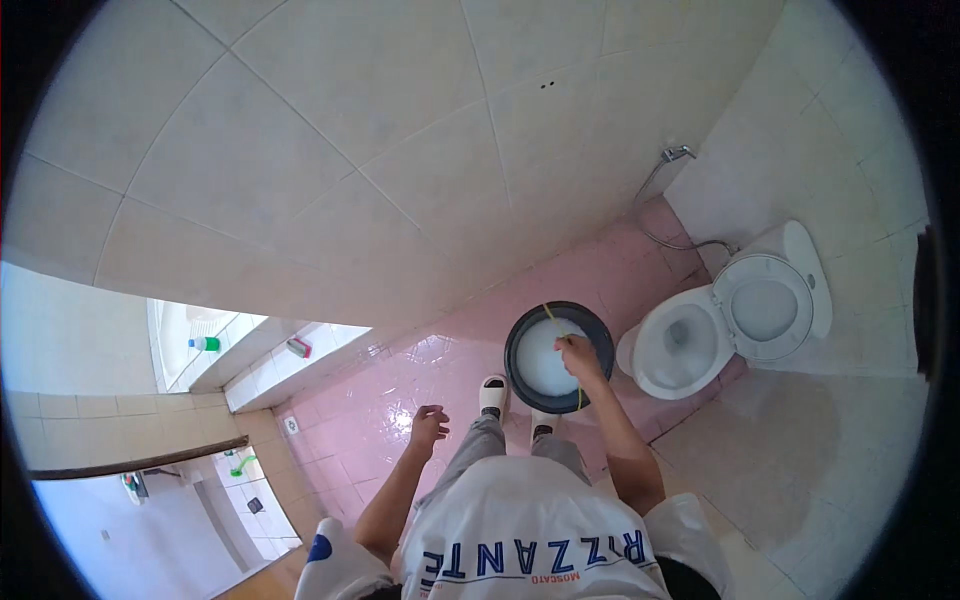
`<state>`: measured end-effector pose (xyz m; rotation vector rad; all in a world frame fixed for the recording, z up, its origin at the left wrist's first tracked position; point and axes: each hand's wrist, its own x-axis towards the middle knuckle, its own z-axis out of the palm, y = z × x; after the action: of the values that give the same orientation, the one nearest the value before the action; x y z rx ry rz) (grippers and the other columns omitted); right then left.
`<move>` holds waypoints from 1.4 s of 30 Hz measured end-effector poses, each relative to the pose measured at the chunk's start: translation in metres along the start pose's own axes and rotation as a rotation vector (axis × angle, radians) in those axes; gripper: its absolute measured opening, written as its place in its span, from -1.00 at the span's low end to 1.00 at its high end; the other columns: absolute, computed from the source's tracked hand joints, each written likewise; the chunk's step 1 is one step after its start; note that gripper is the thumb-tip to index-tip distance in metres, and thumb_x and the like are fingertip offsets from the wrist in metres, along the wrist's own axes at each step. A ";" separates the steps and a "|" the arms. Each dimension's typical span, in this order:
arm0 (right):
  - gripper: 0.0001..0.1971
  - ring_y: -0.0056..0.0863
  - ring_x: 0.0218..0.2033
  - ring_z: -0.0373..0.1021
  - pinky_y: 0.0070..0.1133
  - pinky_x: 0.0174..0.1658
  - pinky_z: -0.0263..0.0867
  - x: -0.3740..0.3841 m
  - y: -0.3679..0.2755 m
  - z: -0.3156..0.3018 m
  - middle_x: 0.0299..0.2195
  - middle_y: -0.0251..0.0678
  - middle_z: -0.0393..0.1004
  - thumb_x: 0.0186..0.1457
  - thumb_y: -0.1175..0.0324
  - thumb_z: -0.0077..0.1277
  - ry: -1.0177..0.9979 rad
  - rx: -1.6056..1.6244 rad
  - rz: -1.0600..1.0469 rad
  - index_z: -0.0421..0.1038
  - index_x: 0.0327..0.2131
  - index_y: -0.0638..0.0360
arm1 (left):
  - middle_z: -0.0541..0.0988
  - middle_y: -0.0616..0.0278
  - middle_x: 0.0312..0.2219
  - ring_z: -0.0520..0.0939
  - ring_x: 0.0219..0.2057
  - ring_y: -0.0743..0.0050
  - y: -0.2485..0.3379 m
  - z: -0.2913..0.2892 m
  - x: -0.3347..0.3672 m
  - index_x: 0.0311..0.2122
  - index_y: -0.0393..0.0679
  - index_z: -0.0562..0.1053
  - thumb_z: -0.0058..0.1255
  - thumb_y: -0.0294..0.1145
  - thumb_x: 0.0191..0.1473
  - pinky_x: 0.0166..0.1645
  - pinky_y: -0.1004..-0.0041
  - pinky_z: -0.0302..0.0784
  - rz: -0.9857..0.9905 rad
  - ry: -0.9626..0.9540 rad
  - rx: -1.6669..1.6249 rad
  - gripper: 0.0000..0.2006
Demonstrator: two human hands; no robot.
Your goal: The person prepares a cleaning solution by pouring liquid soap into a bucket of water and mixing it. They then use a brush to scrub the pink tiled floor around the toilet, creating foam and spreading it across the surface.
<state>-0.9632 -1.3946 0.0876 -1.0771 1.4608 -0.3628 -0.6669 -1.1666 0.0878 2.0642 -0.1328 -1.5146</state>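
A black tub of whitish, sudsy-looking water stands on the pink tiled floor in front of my feet. A thin yellow cord-like handle runs across its top from the far rim to the near rim. My right hand is closed around the middle of this handle, over the water. My left hand hangs above the wet floor, left of the tub and apart from it. Its fingers are loosely bent and spread, with nothing in them.
A white toilet with its lid raised stands right of the tub. A hose sprayer hangs on the wall beyond. A green bottle and a pink-and-grey brush-like item sit on tiled ledges at left. The pink floor shines wet.
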 end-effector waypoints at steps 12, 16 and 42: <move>-0.63 -0.20 -0.35 0.47 -0.33 -0.24 0.32 0.089 0.036 0.115 -0.45 -0.13 0.53 0.23 0.13 -0.19 -0.229 -0.351 -0.277 0.50 -0.37 0.23 | 0.56 0.18 -0.37 0.55 -0.49 0.42 -0.028 -0.012 0.073 -0.03 -0.12 0.35 -0.09 -0.44 0.01 -0.42 0.44 0.47 0.101 0.133 -0.100 -0.65; -0.60 -0.07 -0.24 0.46 -0.27 -0.15 0.32 0.147 0.080 0.166 -0.36 -0.02 0.54 0.24 0.12 -0.21 -0.233 -0.405 -0.292 0.49 -0.39 0.26 | 0.54 0.17 -0.43 0.54 -0.52 0.46 -0.057 -0.064 0.177 -0.06 -0.15 0.36 -0.04 -0.48 -0.02 -0.52 0.46 0.46 0.158 0.309 -0.078 -0.66; -0.70 0.01 -0.34 0.45 -0.18 -0.26 0.31 0.215 0.157 0.295 -0.42 -0.03 0.51 0.22 0.19 -0.13 -0.482 -0.992 -0.815 0.43 -0.33 0.26 | 0.43 -0.33 -0.10 0.39 0.01 -0.30 -0.104 -0.480 0.576 0.13 0.03 0.37 0.08 -0.06 -0.06 0.11 0.11 0.34 0.546 1.508 0.398 -0.40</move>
<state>-0.7258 -1.3730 -0.2298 -2.3689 0.6552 0.1165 -0.0559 -1.1259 -0.3566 2.5936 -0.3586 0.5849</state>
